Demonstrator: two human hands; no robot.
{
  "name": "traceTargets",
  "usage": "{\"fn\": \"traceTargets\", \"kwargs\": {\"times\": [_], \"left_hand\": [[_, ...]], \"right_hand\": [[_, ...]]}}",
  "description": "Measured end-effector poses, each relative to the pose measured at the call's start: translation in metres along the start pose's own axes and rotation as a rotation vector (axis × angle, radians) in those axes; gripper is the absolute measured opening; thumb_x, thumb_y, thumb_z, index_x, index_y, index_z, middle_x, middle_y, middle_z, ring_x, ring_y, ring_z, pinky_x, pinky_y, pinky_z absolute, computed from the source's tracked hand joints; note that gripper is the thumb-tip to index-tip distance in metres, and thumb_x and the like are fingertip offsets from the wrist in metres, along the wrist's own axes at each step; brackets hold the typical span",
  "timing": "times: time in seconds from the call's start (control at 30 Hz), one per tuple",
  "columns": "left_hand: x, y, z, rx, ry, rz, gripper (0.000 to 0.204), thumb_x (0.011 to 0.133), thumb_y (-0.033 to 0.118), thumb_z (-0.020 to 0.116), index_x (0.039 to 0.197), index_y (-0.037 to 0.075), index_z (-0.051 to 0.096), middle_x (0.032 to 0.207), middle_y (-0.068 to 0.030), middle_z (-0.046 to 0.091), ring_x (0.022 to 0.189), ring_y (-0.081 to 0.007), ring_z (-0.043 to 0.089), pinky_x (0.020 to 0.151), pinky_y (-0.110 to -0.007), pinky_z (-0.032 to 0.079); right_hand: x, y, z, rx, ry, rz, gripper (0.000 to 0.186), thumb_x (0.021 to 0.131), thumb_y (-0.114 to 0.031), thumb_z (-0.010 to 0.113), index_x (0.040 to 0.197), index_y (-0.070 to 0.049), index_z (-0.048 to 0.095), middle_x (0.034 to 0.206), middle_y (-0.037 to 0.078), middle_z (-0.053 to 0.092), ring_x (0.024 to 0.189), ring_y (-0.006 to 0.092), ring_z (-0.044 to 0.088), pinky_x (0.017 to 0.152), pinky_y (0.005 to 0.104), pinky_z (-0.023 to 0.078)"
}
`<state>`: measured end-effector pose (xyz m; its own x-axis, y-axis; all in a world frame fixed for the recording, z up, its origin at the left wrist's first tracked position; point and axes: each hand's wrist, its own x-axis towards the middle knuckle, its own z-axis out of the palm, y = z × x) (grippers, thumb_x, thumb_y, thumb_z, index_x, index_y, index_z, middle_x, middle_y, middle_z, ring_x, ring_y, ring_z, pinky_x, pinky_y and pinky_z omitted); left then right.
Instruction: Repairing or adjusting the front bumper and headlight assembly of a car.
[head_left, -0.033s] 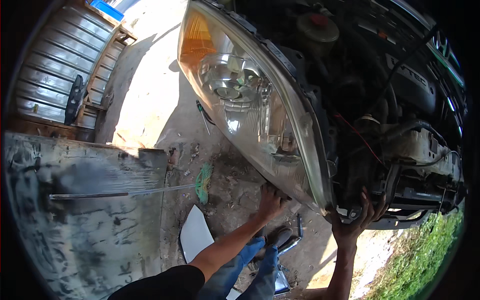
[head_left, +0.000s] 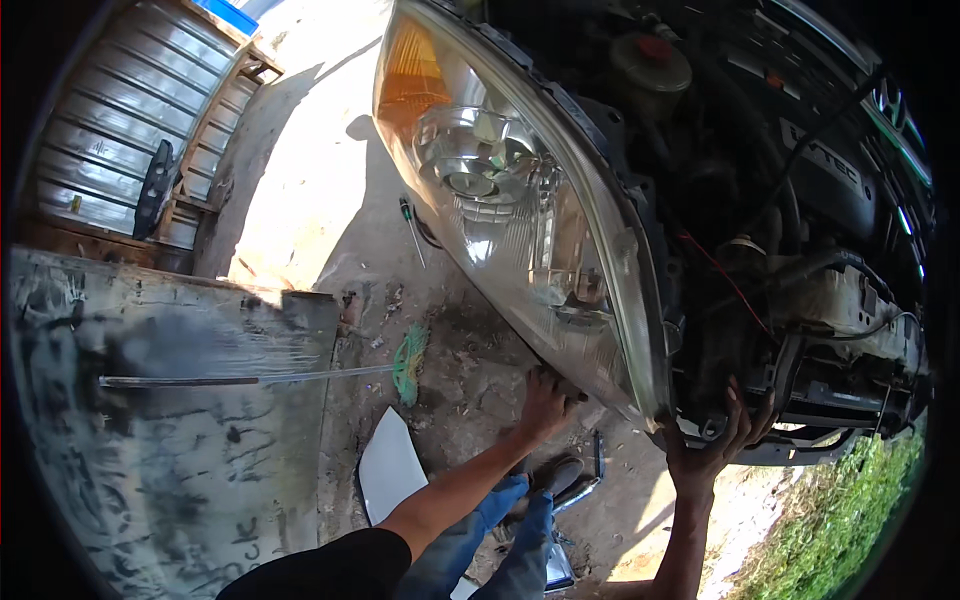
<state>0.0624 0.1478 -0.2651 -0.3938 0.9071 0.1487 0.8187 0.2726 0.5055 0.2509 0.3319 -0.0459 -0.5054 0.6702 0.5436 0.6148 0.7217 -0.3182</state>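
A large car headlight (head_left: 500,210) with a clear, hazy lens and an amber corner fills the upper middle. It sits along the edge of the open engine bay. My left hand (head_left: 548,405) has its fingers curled at the lens's lower edge; the fingertips are partly hidden. At the headlight's narrow lower tip, my right hand (head_left: 700,450) rests its thumb close against the corner. Its other fingers are spread upward over the black front bracketry (head_left: 790,365) of the car. A thin red wire (head_left: 725,270) runs down beside the headlight inside the bay.
A fluid reservoir with a red cap (head_left: 652,65) sits in the bay. On the ground lie a screwdriver (head_left: 412,230), green netting (head_left: 407,365) and a white panel (head_left: 390,465). A worn board (head_left: 180,440) with a metal rod (head_left: 190,381) is at left, grass (head_left: 850,520) at right.
The view has shifted a little, so the headlight and engine bay appear slightly farther right. Both hands keep their places at the headlight's lower end.
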Motion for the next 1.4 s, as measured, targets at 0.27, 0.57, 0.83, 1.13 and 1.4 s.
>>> {"fn": "traceTargets", "kwargs": {"times": [0.27,0.57,0.83,1.13,1.4], "left_hand": [[0.030,0.001,-0.166,-0.453,0.393,-0.415,0.053,0.105,0.030,0.057,0.148,-0.001,0.051,0.145,-0.0247,0.051,0.139,-0.0414,0.047,0.119,-0.049,0.034],[0.282,-0.018,-0.316,-0.551,0.855,-0.223,0.072,0.110,0.046,0.048,0.163,-0.001,0.032,0.164,-0.0225,0.038,0.154,-0.0363,0.032,0.128,-0.045,0.021],[0.290,-0.046,-0.313,-0.759,0.759,-0.169,0.077,0.106,0.045,0.057,0.163,-0.001,0.031,0.164,-0.0229,0.038,0.152,-0.0363,0.036,0.127,-0.045,0.025],[0.288,-0.044,-0.301,-0.920,0.780,-0.192,0.079,0.107,0.049,0.060,0.164,0.001,0.032,0.158,-0.0207,0.043,0.141,-0.0287,0.047,0.114,-0.036,0.039],[0.269,-0.006,-0.283,-0.607,0.768,-0.078,0.079,0.108,0.049,0.057,0.169,0.008,0.027,0.173,-0.0245,0.017,0.160,-0.0349,0.022,0.126,-0.045,0.025]], "right_hand": [[0.014,-0.027,-0.020,-0.041,-0.090,0.085,0.095,0.081,-0.054,0.088,0.151,-0.007,0.044,0.150,0.010,0.054,0.156,0.0459,0.025,0.127,0.0695,0.010],[0.016,-0.040,-0.006,0.006,-0.002,0.171,0.093,0.077,-0.047,0.093,0.146,-0.009,0.045,0.151,0.012,0.051,0.157,0.0437,0.019,0.127,0.0660,0.015],[0.007,-0.033,0.005,0.007,0.050,0.162,0.095,0.075,-0.055,0.092,0.143,-0.008,0.044,0.144,0.015,0.051,0.152,0.0479,0.025,0.123,0.0713,0.014],[0.007,-0.027,0.009,-0.039,0.045,0.111,0.095,0.079,-0.053,0.091,0.146,-0.008,0.041,0.147,0.014,0.049,0.154,0.0471,0.023,0.125,0.0690,0.020],[0.008,-0.027,0.014,0.004,0.120,0.121,0.089,0.081,-0.058,0.087,0.146,-0.013,0.045,0.145,0.006,0.052,0.156,0.0428,0.027,0.128,0.0661,0.009]]}}
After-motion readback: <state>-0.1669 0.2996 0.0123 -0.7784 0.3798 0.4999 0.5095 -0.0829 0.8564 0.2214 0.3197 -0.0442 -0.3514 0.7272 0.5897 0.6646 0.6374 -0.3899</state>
